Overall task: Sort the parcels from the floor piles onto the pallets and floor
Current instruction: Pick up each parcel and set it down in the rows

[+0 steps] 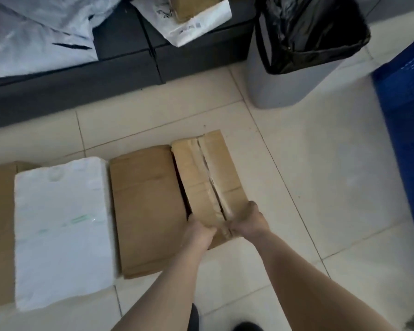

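The narrow cardboard box (207, 180) is gripped at its near end by both hands — the left hand (198, 231) is curled over the near left corner, and the right hand (245, 219) is wrapped round the near right corner, fingers tucked at the edge. The box lies on the tiled floor (308, 187), tight against the right side of a wider flat cardboard parcel (146, 209), with a dark gap showing between the two. A split is seen running along the top of the narrow box, its tape seam (212, 185) torn and ragged.

The step in hand is judged to be the setting down or squaring up of this box in the floor row. It is best done with the near end kept low and the box slid, not dropped, so that the split top is not opened further. Pressure is better kept on the corners than on the torn seam. The long side should be drawn parallel to the neighbouring parcel, so the row stays neat — beyond that parcel a white padded mailer (60, 232) is laid flat.

Care is wanted on the right: a grey bin (287, 82) with a black liner and a blue plastic crate (406, 120) stand near, though well apart from the box.
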Demonstrator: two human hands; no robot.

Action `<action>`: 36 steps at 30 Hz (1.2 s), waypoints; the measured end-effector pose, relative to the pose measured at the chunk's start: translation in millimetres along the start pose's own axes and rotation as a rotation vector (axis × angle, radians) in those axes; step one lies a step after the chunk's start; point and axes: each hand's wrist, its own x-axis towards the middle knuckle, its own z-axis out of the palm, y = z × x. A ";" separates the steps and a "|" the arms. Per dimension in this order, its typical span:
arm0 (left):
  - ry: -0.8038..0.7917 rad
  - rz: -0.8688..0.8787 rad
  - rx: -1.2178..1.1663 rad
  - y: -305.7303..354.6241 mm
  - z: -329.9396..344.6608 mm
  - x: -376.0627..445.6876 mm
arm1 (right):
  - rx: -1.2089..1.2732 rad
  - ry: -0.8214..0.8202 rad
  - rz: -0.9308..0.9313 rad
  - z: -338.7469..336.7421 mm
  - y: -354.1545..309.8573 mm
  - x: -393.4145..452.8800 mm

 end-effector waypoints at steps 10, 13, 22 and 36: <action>0.050 0.234 -0.169 29.3 -57.0 -181.1 | 0.362 0.103 -0.026 -73.1 2.1 -169.0; 0.153 0.293 -0.186 49.0 -109.6 -292.4 | 0.425 0.098 -0.113 -111.4 -27.4 -272.5; 0.577 0.421 -0.445 26.3 -247.4 -586.1 | 0.335 -0.111 -0.555 -187.2 -127.1 -543.8; 1.195 0.237 -0.712 -247.7 -345.8 -812.0 | 0.127 -0.498 -1.088 8.8 -132.0 -827.0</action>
